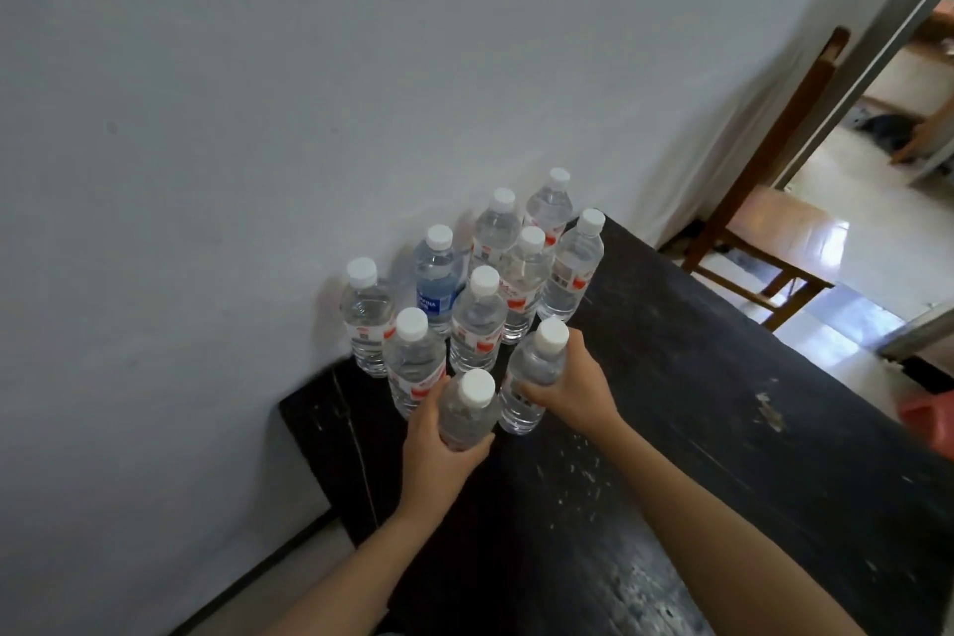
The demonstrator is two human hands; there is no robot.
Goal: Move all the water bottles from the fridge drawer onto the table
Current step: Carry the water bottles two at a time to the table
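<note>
Left hand [439, 449] wraps the near bottle [467, 405], hiding its base; right hand [568, 393] grips a second bottle [531, 367] from the side. Both forearms reach out straight over the table [697, 429]. Eight more bottles [477, 320] stand at the table's far corner; a red thing [929, 416] at its right edge is cut off.

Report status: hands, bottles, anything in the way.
Left hand grips the left bottle, right hand the right bottle. Eight more bottles stand on the table by the wall. Nothing in the way.
</note>
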